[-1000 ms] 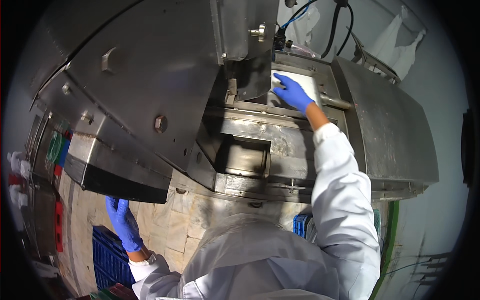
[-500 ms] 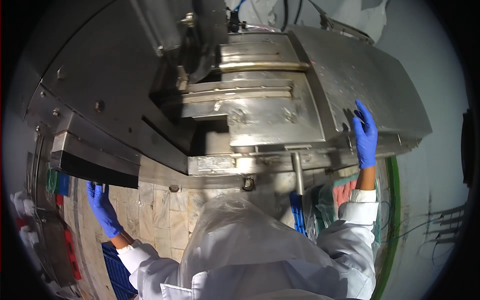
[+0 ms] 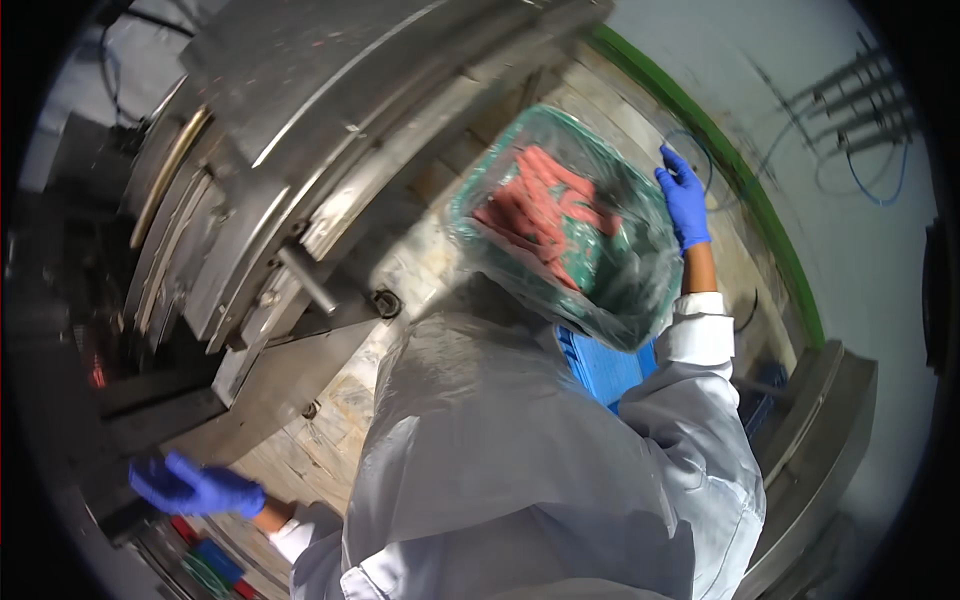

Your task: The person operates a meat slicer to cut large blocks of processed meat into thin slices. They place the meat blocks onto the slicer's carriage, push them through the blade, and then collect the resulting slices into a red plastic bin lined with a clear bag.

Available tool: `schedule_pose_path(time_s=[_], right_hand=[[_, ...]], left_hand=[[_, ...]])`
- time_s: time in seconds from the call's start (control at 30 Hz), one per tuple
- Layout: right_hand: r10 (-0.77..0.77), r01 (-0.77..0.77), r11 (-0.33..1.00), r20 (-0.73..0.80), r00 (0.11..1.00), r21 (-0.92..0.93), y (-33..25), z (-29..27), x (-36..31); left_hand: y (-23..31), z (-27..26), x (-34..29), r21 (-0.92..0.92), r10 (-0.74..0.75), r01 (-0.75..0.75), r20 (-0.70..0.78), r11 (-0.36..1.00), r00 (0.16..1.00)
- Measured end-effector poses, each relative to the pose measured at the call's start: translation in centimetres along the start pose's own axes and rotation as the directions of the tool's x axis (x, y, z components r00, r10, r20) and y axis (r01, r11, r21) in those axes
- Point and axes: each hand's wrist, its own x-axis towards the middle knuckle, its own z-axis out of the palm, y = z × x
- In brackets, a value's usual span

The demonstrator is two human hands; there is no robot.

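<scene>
My left hand (image 3: 195, 487), in a blue glove, is stretched out beside the dark lower part of the metal machine with its fingers apart; nothing shows in it. My right hand (image 3: 685, 205), gloved alike, hovers by the right rim of a green crate (image 3: 545, 112). Its fingers are extended, and it holds nothing. Clear plastic lines the crate. Inside lie soft pink-red strips (image 3: 540, 200) that look like minced meat. Whether the right hand touches the crate's rim, I cannot tell.
A large steel machine (image 3: 300, 90) with a brass-coloured rod (image 3: 170, 175) fills the left and far left. A short metal handle (image 3: 308, 280) sticks out of it. A blue crate (image 3: 605, 370) is partly under the green one. To the right stands a steel unit (image 3: 820, 450) near the wall.
My view and body have turned to the right, away from the machine's front. The green crate has come into full view. My right hand has left the machine's cover; my left has left the machine's edge.
</scene>
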Motion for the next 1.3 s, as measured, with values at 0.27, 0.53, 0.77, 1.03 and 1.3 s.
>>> schedule_pose_path(time_s=[0.27, 0.53, 0.77, 1.03, 1.3], right_hand=[[0.27, -0.259, 0.959, 0.089, 0.959, -0.117, 15.0, 3.6, -9.9], [0.403, -0.377, 0.909, 0.151, 0.902, -0.177, 16.4, 5.8, -17.3], [0.594, -0.367, 0.726, 0.261, 0.761, -0.582, 21.9, 12.0, -15.1], [0.693, -0.226, 0.596, 0.351, 0.63, -0.771, 25.1, 16.4, -14.3], [0.768, -0.381, 0.594, 0.358, 0.532, -0.709, 25.4, 14.6, -13.8]], left_hand=[[17.0, 30.6, -17.9, -0.621, 0.613, 0.013, 0.776, 0.784, 0.148], [17.7, 45.1, -43.8, -0.9, 0.831, -0.163, 0.437, 0.405, -0.345], [15.7, 47.5, -55.8, -0.971, 0.831, -0.043, 0.225, 0.237, -0.508], [18.0, 48.1, -55.7, -0.945, 0.644, -0.12, 0.297, 0.305, -0.705], [16.7, 49.5, -52.1, -0.896, 0.623, -0.097, 0.376, 0.434, -0.686]])
